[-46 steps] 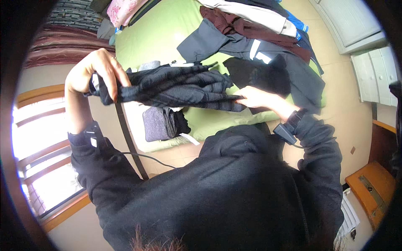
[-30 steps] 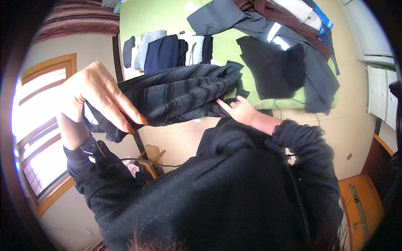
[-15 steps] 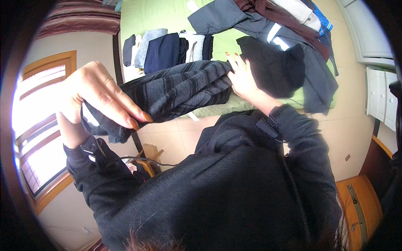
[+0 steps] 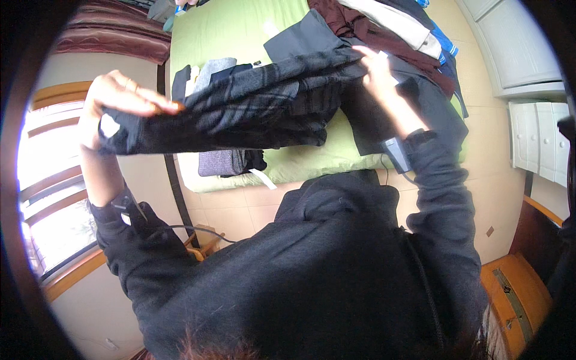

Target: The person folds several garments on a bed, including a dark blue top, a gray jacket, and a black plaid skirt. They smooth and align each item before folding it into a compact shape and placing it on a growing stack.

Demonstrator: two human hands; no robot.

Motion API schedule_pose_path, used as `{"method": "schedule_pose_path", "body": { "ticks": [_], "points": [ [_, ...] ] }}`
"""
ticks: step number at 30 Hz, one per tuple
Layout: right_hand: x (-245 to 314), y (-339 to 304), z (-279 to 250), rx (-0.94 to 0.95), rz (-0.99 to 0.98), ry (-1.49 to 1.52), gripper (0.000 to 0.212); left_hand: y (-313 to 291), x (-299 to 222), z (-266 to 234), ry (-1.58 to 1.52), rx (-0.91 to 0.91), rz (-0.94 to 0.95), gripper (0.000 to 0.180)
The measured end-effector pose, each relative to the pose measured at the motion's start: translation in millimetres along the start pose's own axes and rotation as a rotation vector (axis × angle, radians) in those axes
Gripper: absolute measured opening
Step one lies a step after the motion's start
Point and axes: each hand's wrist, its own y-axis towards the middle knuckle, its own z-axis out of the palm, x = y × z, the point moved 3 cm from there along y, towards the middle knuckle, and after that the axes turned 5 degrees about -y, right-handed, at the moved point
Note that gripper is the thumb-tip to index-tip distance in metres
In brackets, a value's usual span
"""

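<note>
A dark grey and black striped garment (image 4: 252, 102) hangs stretched sideways over the bed. My left hand (image 4: 129, 96) pinches its left end, where a small white patch shows. My right hand (image 4: 379, 72), raised farther off and to the right, grips its upper right end, fingers partly smeared by brightness and motion. Loose folds of the cloth droop between the two hands. I cannot tell from its shape which kind of garment it is. Behind and below it, folded clothes are partly hidden, among them a light grey folded piece (image 4: 216, 67) and a dark grey folded piece (image 4: 221, 163).
The bed has a green sheet (image 4: 300, 165). To the far right lie a dark grey garment (image 4: 300, 39), a maroon garment (image 4: 396, 45) and a beige one (image 4: 390, 24). White drawers (image 4: 537, 138) stand at right, a window (image 4: 57, 192) at left. A thin cable (image 4: 204, 228) crosses near my left sleeve.
Both hands have lifted the striped garment farther up and away over the bed, and my right hand has moved right. The cloth has spread out, uncovering the dark grey folded piece.
</note>
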Motion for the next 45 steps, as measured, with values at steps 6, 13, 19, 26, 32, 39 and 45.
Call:
{"method": "schedule_pose_path", "body": {
  "ticks": [6,13,19,26,32,39,45],
  "points": [
    [-40.0,42.0,-87.1,-0.199,0.123,-0.270,0.032,-26.2,3.2,-50.8,0.248,-0.454,-0.198,0.059],
    [-44.9,83.7,-187.1,-0.368,-0.083,-0.169,0.022,-17.8,19.3,-99.0,0.659,-0.729,-0.315,0.034],
    [-93.4,107.3,-215.7,-0.209,0.070,-0.513,0.028,44.2,18.8,-117.5,0.802,-0.925,-0.199,0.026],
    [-176.2,140.8,-227.9,-0.339,0.373,-0.427,0.018,137.8,54.3,-165.6,1.282,-0.927,-0.003,0.032],
    [-192.0,171.6,-279.4,-0.369,0.285,-0.589,0.023,173.2,14.6,-202.0,1.297,-1.019,0.423,0.030],
    [-206.5,181.9,-326.5,-0.415,0.275,-0.757,0.026,179.7,-11.7,-190.6,1.326,-0.912,0.214,0.028],
    [-211.0,176.7,-357.5,-0.512,0.206,-0.803,0.031,168.7,-26.2,-165.9,1.070,-0.630,-0.114,0.024]
  ]
}}
